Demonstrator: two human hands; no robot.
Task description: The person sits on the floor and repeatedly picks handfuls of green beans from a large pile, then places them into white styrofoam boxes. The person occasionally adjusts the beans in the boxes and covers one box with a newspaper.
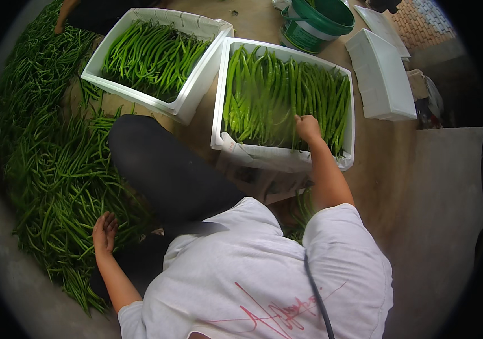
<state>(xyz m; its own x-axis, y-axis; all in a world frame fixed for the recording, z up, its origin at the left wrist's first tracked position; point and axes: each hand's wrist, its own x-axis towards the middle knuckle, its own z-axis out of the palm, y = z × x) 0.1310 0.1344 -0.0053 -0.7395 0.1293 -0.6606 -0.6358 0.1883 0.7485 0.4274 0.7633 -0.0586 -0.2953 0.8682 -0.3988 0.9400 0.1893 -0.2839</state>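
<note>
My right hand is over the near part of a white foam box, its fingers pinched on a long green chili pepper. Long green chili peppers lie lengthwise in rows in this box. Printed paper lining folds over the box's near rim. At the lower left, my left hand is turned palm up with nothing in it, beside a large heap of loose green chili peppers on the floor.
A second white foam box of peppers stands at the upper left. Behind are a green bucket and another white foam box. A person's arm reaches in at the top left. My bent knee lies between heap and boxes.
</note>
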